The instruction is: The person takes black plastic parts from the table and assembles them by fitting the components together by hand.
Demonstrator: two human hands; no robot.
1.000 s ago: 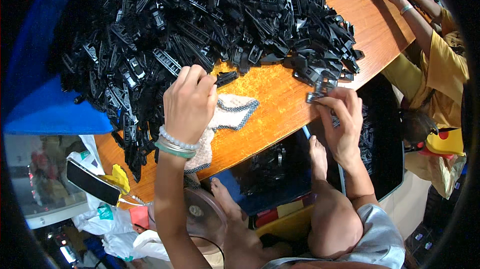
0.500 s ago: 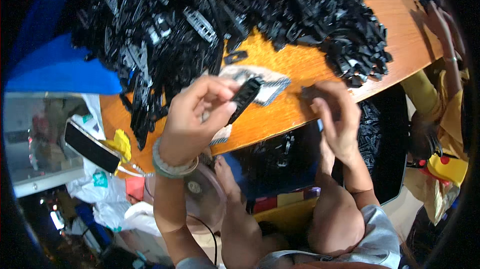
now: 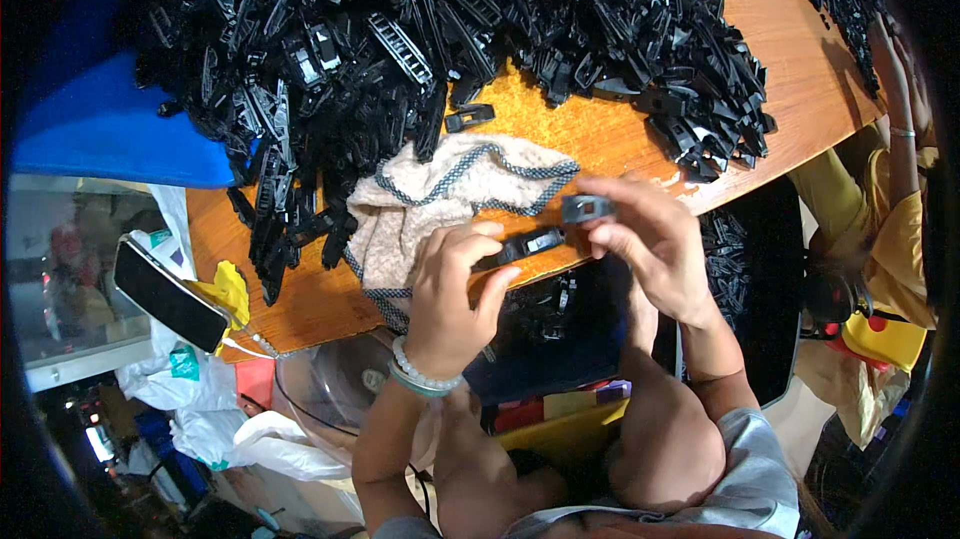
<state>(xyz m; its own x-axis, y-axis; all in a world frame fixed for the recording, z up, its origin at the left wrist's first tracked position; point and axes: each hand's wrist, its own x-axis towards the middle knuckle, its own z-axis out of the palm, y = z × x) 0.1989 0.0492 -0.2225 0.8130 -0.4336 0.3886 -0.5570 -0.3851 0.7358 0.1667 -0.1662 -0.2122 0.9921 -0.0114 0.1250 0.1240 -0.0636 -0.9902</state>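
Note:
My left hand [image 3: 452, 289] pinches a long black plastic part [image 3: 520, 247] by one end, low over the table's near edge. In my right hand [image 3: 655, 251] a small dark plastic piece [image 3: 587, 208] with a hole sits between thumb and fingers. The two pieces are a short way apart, the small one slightly farther off and to the right. Behind my left hand a beige cloth [image 3: 400, 224] with a dark patterned border lies crumpled on the table. A single small black piece [image 3: 469, 118] rests just beyond the cloth.
A large heap of black plastic parts [image 3: 400, 49] covers the far table [image 3: 800, 89]. A phone [image 3: 170, 294] leans at the left near a yellow flower-shaped thing [image 3: 228, 291]. More black parts [image 3: 725, 259] fill a dark container below right. Another person's hand [image 3: 895, 74] is far right.
My left hand has come down and nearer with the long part, baring more of the cloth. My right hand has moved slightly left and nearer, and its small piece now shows clearly.

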